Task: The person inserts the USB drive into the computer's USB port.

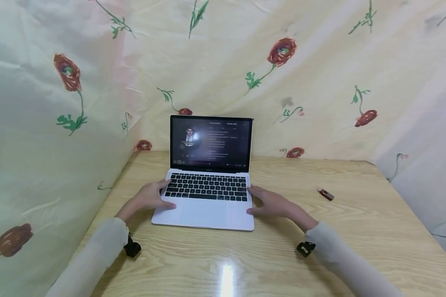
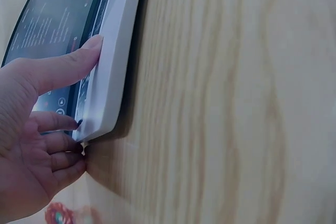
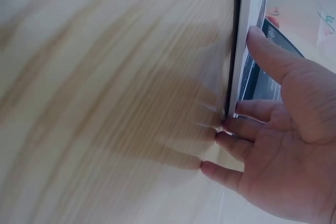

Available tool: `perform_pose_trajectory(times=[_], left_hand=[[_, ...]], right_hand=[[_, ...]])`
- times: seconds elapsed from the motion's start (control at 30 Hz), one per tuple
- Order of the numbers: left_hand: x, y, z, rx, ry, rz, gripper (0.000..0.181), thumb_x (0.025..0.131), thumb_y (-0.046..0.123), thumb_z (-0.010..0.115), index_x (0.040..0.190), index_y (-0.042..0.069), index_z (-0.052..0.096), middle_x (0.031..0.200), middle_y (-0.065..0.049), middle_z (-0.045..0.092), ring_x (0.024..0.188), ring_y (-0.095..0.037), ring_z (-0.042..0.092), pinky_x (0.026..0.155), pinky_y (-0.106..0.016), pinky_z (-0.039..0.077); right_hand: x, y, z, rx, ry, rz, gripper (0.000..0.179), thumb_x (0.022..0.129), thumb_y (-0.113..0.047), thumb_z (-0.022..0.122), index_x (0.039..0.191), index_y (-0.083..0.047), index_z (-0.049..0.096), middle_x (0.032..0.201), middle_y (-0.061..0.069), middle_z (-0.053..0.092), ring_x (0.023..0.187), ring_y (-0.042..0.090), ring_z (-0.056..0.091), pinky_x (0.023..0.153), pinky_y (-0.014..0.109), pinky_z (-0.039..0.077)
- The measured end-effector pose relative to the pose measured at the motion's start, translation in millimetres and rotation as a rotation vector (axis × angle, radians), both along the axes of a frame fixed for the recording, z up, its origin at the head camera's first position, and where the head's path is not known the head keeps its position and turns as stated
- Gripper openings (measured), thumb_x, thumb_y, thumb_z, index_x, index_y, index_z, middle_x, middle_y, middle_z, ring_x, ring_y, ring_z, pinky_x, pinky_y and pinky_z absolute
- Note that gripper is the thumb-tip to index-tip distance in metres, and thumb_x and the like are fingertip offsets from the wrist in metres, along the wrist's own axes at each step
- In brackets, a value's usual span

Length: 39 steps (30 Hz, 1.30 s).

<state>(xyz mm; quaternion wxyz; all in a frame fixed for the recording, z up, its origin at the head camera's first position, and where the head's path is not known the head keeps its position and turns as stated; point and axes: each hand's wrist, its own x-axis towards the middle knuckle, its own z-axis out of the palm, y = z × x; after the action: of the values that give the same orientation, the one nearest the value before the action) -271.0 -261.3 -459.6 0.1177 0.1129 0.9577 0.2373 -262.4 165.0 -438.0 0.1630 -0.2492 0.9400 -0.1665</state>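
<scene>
A silver laptop (image 1: 203, 212) stands unfolded on the wooden table, its lit screen (image 1: 223, 142) showing a dark music player page with lines of text. My left hand (image 1: 150, 196) holds its left side: the thumb (image 2: 79, 59) lies on the palm rest, the index finger touches the keyboard's edge and the other fingers bend at the side. On the opposite side, my right hand (image 1: 269, 202) grips the laptop's edge, thumb (image 3: 268, 51) on top. The lower fingers (image 3: 231, 144) reach down beside the edge, close to the tabletop. Undersides of both grips are partly hidden.
A small dark red USB flash drive (image 1: 326, 194) with a metal cover lies to the right of the laptop on the wooden table (image 1: 193, 264). Flower-patterned cloth (image 1: 223, 62) hangs behind the table and along both sides.
</scene>
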Motion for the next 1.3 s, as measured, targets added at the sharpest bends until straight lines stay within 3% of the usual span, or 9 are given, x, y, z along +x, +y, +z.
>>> perform_pose_trajectory(times=[0.67,1.07,1.3], left_hand=[[-2.6,51.9,-5.9,0.081,-0.023,0.029,0.109,0.073,0.050,0.089,0.156,0.003,0.037,0.163,-0.027,0.027,0.152,-0.044,0.029,0.123,-0.055,0.030],[-0.8,75.4,0.0,0.063,-0.006,0.029,0.106,0.074,0.048,0.089,0.156,0.004,0.038,0.163,-0.027,0.029,0.152,-0.042,0.031,0.123,-0.053,0.032],[-2.8,89.7,-2.7,0.071,-0.005,0.047,0.105,0.075,0.048,0.089,0.156,0.005,0.038,0.163,-0.026,0.029,0.151,-0.042,0.032,0.123,-0.053,0.032]], right_hand=[[1.5,56,-4.2,-0.051,-0.026,-0.028,0.088,0.094,-0.050,0.069,0.158,-0.002,0.033,0.165,0.025,0.028,0.153,0.045,0.027,0.124,0.061,0.026],[-1.8,78,-6.2,-0.071,-0.029,-0.022,0.089,0.094,-0.052,0.068,0.159,-0.002,0.032,0.165,0.026,0.027,0.153,0.046,0.025,0.123,0.063,0.025],[-7.0,92,-6.3,-0.065,-0.028,-0.012,0.089,0.093,-0.052,0.069,0.158,-0.003,0.033,0.164,0.028,0.027,0.152,0.048,0.025,0.122,0.064,0.026]])
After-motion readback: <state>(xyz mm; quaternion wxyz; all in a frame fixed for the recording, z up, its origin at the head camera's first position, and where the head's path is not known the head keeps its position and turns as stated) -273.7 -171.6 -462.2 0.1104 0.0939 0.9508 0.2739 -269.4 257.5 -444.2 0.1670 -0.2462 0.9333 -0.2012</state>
